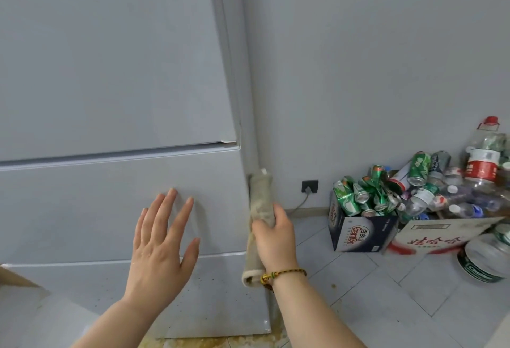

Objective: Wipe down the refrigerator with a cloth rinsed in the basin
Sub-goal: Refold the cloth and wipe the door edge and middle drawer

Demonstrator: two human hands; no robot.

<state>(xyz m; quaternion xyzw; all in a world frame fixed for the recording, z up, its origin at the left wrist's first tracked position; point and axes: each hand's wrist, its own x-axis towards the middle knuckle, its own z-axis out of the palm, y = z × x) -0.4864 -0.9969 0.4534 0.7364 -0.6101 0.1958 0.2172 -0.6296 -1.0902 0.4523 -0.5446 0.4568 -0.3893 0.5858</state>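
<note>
Head view: one refrigerator with three door fronts, one cloth, two cardboard boxes. Curled round the rolled, upright cloth at the refrigerator's right edge is the right hand. The left hand, fingers straight and spread, is before the middle front, left of the cloth; contact unclear. The dark box reads "Ganten"; the white box bears red upside-down characters. Crushed green cans are too many to count.

One refrigerator; one cloth; two hands; two cardboard boxes; one wall socket
</note>
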